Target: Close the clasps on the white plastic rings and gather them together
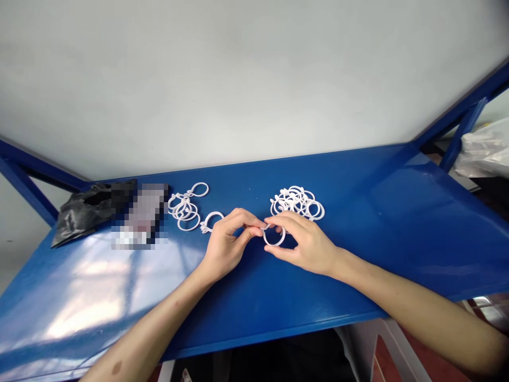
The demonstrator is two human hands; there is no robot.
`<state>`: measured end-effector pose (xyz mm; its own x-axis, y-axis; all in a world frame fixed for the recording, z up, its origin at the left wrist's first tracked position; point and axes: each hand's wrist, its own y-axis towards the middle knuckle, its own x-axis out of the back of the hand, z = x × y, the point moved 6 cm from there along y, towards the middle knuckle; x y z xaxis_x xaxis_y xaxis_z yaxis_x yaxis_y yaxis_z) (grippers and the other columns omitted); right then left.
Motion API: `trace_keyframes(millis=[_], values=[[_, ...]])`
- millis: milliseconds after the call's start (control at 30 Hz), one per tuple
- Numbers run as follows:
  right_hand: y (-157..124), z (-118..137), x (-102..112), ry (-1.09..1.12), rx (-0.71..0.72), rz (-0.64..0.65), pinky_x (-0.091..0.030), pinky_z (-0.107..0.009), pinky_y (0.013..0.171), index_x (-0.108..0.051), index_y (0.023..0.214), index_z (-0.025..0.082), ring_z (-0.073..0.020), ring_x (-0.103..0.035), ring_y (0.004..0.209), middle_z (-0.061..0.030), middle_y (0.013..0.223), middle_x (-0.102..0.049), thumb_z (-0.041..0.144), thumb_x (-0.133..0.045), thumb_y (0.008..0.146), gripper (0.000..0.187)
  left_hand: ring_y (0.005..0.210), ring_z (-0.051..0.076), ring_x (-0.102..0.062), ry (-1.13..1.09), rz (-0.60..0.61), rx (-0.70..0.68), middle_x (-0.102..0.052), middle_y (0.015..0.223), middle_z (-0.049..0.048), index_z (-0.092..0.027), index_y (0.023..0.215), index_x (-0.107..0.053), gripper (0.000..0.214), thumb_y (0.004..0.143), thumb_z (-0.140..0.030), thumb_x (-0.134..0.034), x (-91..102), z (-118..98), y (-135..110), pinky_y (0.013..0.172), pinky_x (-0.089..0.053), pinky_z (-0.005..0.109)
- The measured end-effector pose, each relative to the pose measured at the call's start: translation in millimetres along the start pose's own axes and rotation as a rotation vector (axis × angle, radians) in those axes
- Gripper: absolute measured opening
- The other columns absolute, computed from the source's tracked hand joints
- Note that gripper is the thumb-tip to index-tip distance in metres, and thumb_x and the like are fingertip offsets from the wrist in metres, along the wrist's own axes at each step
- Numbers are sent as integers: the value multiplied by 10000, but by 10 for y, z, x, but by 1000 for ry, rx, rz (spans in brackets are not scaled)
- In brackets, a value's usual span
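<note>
Both my hands meet at the middle of a blue table. Between them is one white plastic ring. My left hand pinches the ring's small clip end with thumb and forefinger. My right hand curls round the ring's right side, fingers closed on it. Just behind my right hand lies a pile of white rings. A second, smaller group of white rings lies to the left, with a single ring close to my left hand.
A crumpled black plastic bag sits at the table's far left, beside a blurred-out patch. A white wall rises behind the table. Blue frame struts run up at both ends, and a clear plastic bag lies beyond the right strut.
</note>
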<state>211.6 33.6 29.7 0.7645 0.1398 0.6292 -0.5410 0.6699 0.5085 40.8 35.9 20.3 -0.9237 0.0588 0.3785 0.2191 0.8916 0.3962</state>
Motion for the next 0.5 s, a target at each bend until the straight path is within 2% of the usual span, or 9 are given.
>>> trace_keyframes(millis=[100, 233, 333, 400, 500], values=[[2, -18, -6, 71, -46, 30, -606, -334, 728, -600, 1253, 199, -166, -675, 792, -68, 1031, -704, 433, -734, 891, 451, 792, 154, -665, -9, -7, 32, -743, 872, 38, -224, 884, -741, 153, 939, -350, -674, 23, 20, 2, 755, -528, 283], [12, -26, 26, 129, -110, -30, -545, -261, 612, -679, 1074, 204, -108, -624, 624, -9, 840, -711, 298, -587, 1000, 151, 792, 156, -679, -64, -13, 116, -755, 893, 43, -224, 957, -754, 184, 927, -391, -683, 25, 37, -16, 765, -544, 281], [5, -17, 87, 81, -107, -147, -528, -249, 573, -691, 981, 193, -112, -644, 631, -15, 822, -732, 246, -590, 989, 114, 822, 163, -703, -159, 7, 277, -765, 926, 40, -226, 1106, -731, 280, 912, -424, -693, -37, 95, -52, 764, -556, 272], [-4, 0, 109, 49, -75, -191, -542, -254, 595, -689, 972, 195, -123, -665, 671, -24, 838, -742, 234, -588, 990, 110, 845, 176, -714, -207, 39, 353, -773, 945, 47, -215, 1073, -741, 299, 898, -454, -699, -96, 121, -75, 756, -559, 269], [-5, 25, 94, 34, -12, -171, -555, -270, 638, -686, 982, 198, -127, -670, 699, -26, 843, -736, 213, -570, 1001, 119, 850, 188, -719, -212, 50, 376, -782, 950, 54, -202, 965, -763, 278, 885, -462, -707, -135, 126, -86, 756, -561, 274]])
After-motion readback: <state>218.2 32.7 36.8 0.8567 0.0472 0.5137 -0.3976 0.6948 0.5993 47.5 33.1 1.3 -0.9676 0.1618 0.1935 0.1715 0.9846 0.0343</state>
